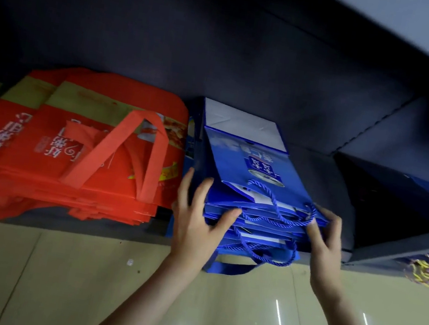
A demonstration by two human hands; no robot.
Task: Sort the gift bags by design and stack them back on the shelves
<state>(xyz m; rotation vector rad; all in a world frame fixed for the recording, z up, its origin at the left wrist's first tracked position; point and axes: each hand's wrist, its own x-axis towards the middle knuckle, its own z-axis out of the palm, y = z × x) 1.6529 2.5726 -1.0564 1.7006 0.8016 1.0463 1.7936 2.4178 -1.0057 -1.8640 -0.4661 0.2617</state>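
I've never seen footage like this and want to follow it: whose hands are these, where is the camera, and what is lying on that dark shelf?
There is no machine here. A person works with bare hands, and the single picture comes from a camera worn on their head, looking forward and down. That is why the arms reach in from the bottom.

On the dark shelf lie two flat piles. The red gift bags are on the left and the blue gift bags are beside them, with twisted blue rope handles hanging over the front.

The left hand presses its fingers against the blue pile's left side, thumb on the front edges. The right hand grips the pile's front right corner.

Below the shelf is a pale tiled floor. The print on the bags is too blurred to read.
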